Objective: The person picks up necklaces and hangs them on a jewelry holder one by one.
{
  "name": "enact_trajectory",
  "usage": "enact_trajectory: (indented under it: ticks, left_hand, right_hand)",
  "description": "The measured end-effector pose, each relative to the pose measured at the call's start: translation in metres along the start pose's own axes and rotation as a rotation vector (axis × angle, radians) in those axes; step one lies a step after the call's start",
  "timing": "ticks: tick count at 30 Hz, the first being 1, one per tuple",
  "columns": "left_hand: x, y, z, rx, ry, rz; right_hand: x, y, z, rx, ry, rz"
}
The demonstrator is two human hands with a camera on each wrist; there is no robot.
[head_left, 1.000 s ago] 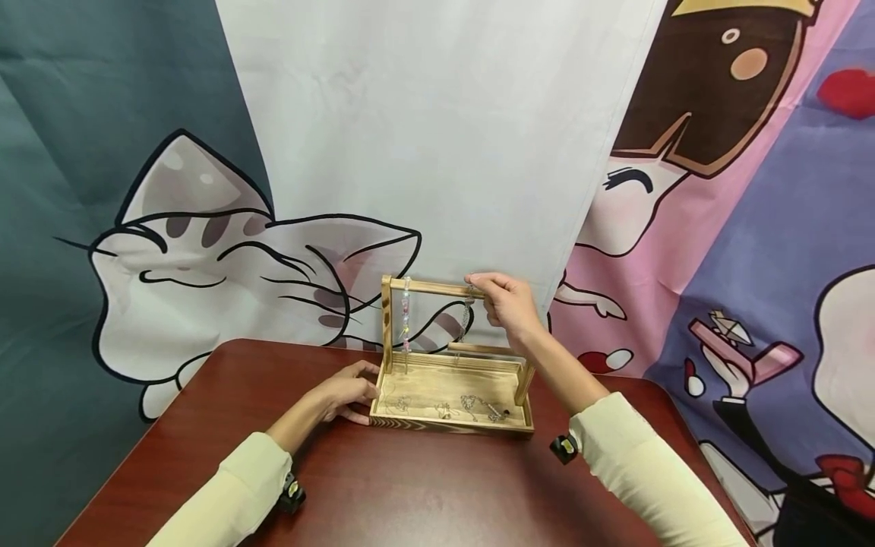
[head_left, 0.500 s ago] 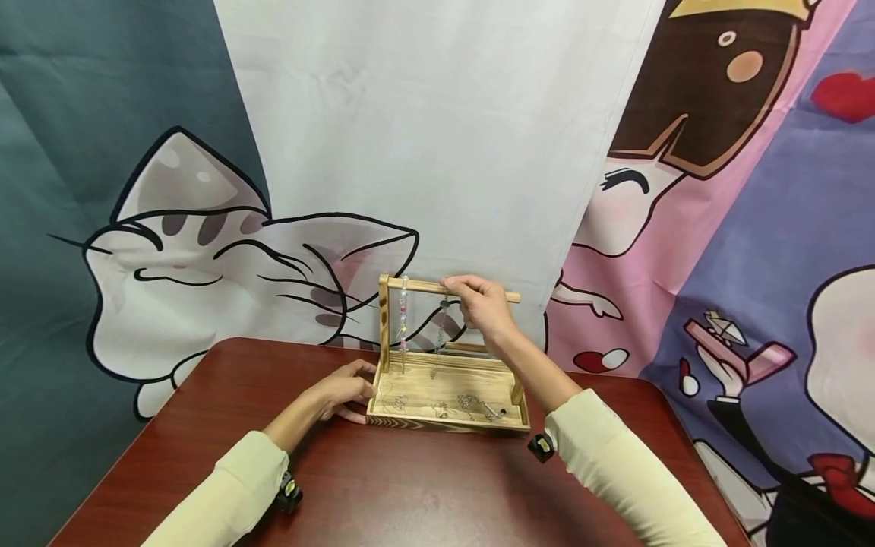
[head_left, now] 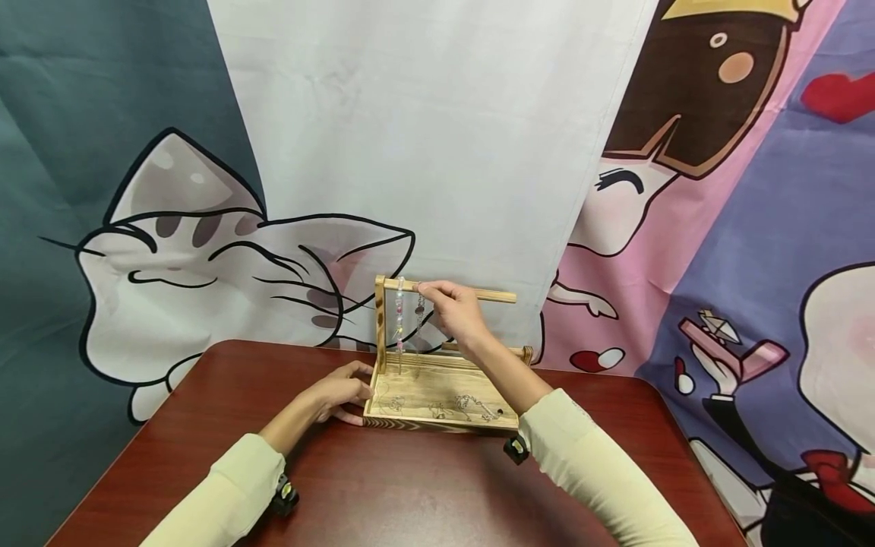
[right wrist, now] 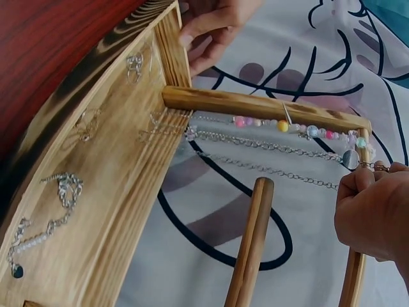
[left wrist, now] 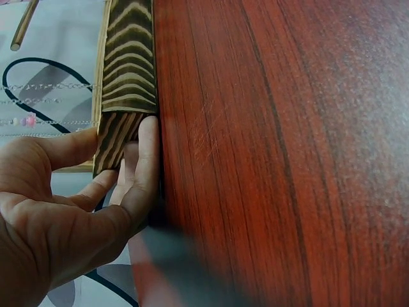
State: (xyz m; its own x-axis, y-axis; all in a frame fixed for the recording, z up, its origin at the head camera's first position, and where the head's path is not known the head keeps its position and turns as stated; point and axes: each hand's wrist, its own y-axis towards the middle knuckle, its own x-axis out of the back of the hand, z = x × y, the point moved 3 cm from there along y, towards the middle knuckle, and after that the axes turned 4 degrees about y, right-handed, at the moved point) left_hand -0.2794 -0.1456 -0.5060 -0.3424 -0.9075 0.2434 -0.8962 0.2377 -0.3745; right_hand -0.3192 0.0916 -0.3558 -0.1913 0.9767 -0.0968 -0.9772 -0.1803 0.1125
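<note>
Step in hand: right hand (head_left: pixel 459 313) seems to settle the chain (head_left: pixel 420 311) on the top bar (head_left: pixel 495 295).
Right fingers: they pinch the chain at its upper end, by the bar.
Left hand (head_left: pixel 342 391): it grips the tray (head_left: pixel 424 425) at the 9 o'clock end, thumb against fingers.
Chain place: under the bar, just at 3 o'clock of the bead string (head_left: pixel 399 319).
Chain axis: nearly upright, low end towards 6 o'clock.
Next move: probably calls for gentle release, not disturbing the beads.
</note>
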Motion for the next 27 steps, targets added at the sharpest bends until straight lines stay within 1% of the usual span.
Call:
enact_trajectory:
  ticks: [3, 8, 11, 15, 18, 22, 25, 27]
  left_hand:
    - [0.001, 0.001, 0.001, 0.003, -0.003, -0.004]
    - [0.001, 0.002, 0.002, 0.006, -0.007, -0.008]
    - [0.001, 0.003, 0.002, 0.005, -0.004, -0.003]
    - [0.002, 0.004, 0.002, 0.005, 0.001, 0.009]
    - [0.002, 0.004, 0.002, 0.010, -0.004, 0.009]
    - [0.002, 0.002, 0.001, 0.007, -0.002, 0.008]
    - [0.001, 0.001, 0.001, 0.001, 0.002, 0.009]
    - [0.001, 0.001, 0.002, 0.001, 0.002, 0.008]
  right_hand:
    - [-0.004, 0.000, -0.002, 0.001, 0.000, 0.008]
    - [-0.008, 0.000, -0.005, 0.011, -0.034, 0.010]
    - [-0.008, -0.001, -0.008, 0.025, -0.073, -0.004]
    - [-0.006, -0.004, -0.011, 0.056, -0.152, -0.030]
    - [-0.003, -0.006, -0.014, 0.043, -0.201, -0.036]
    - [0.001, -0.011, -0.018, -0.004, -0.224, -0.007]
    - [0.003, -0.014, -0.020, -0.010, -0.225, 0.025]
    - [0.004, -0.017, -0.021, -0.010, -0.205, 0.040]
